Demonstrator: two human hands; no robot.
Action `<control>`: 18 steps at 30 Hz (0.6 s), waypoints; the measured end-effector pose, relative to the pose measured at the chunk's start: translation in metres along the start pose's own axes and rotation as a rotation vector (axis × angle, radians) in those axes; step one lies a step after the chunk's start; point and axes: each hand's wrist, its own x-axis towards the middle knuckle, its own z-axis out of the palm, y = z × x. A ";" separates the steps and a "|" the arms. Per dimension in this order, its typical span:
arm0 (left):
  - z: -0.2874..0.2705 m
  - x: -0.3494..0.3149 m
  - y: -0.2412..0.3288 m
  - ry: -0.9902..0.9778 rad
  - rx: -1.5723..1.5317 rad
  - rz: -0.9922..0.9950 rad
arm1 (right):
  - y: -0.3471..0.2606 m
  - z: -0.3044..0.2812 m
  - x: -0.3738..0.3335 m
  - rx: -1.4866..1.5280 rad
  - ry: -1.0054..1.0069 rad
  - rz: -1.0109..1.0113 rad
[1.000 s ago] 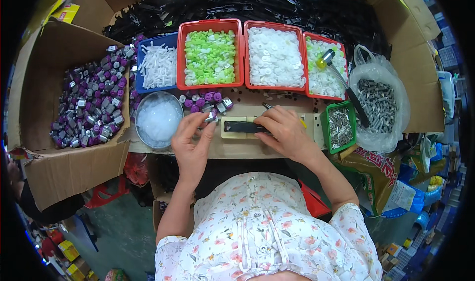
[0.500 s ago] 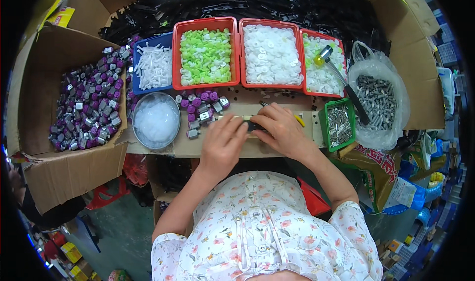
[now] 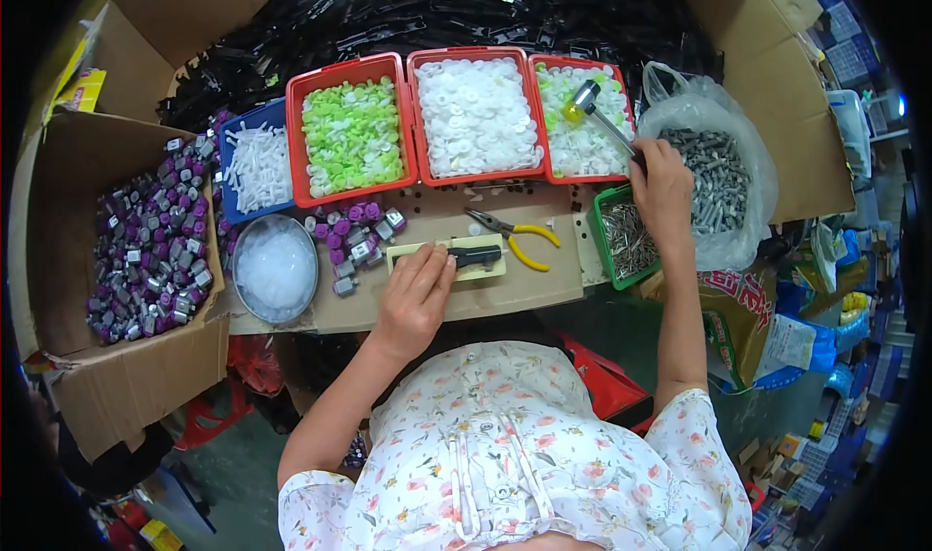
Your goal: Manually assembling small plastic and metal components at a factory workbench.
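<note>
My left hand (image 3: 417, 294) is closed over the left end of a slim black part (image 3: 476, 256), holding it down on a cream block-like holder (image 3: 493, 268) on the cardboard work surface. To the right and farther off, my right hand (image 3: 664, 187) is closed round the dark handle of a small hammer (image 3: 610, 122). The hammer's metal and yellow head (image 3: 582, 100) rests over the right-hand red tray of white and green plastic pieces (image 3: 558, 175). Pliers with yellow handles (image 3: 512, 231) lie spread on the cardboard, right of my left hand.
Small purple-and-grey parts (image 3: 354, 229) lie loose beside a metal bowl (image 3: 276, 267) of whitish material. Behind stand a blue tray (image 3: 229, 177) and red trays (image 3: 407, 114). A green basket of metal pins (image 3: 604, 250) and a plastic bag of grey parts (image 3: 748, 250) flank my right forearm.
My right hand has left the black part and moved right to the hammer's handle. My left hand stays on the part. The pliers now show fully, and the whole view has shifted slightly.
</note>
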 end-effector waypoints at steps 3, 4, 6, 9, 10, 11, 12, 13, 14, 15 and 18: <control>-0.001 0.000 -0.002 -0.005 0.001 0.012 | 0.004 0.002 0.002 0.005 -0.004 -0.047; 0.000 0.000 -0.002 -0.001 -0.002 0.018 | 0.003 -0.001 0.003 0.021 0.034 -0.057; 0.002 -0.001 -0.003 0.008 -0.001 0.021 | -0.003 -0.008 0.002 0.038 0.074 -0.073; 0.002 -0.002 -0.004 0.023 0.023 0.031 | -0.026 -0.031 -0.011 0.206 0.078 -0.045; 0.002 -0.002 -0.004 0.029 0.024 0.028 | -0.038 -0.038 -0.019 0.299 0.005 -0.054; 0.002 -0.003 -0.004 0.036 0.026 0.024 | -0.050 -0.042 -0.029 0.392 -0.069 -0.064; 0.001 -0.003 -0.004 0.038 0.022 0.027 | -0.061 -0.046 -0.041 0.444 -0.160 -0.083; 0.002 -0.003 -0.004 0.039 0.028 0.030 | -0.071 -0.049 -0.053 0.497 -0.250 -0.104; 0.002 -0.003 -0.004 0.040 0.035 0.033 | -0.080 -0.049 -0.064 0.516 -0.314 -0.142; 0.003 -0.002 -0.004 0.040 0.033 0.036 | -0.086 -0.048 -0.073 0.533 -0.377 -0.178; 0.003 -0.001 -0.002 0.052 0.040 0.043 | -0.097 -0.031 -0.091 0.499 -0.562 -0.164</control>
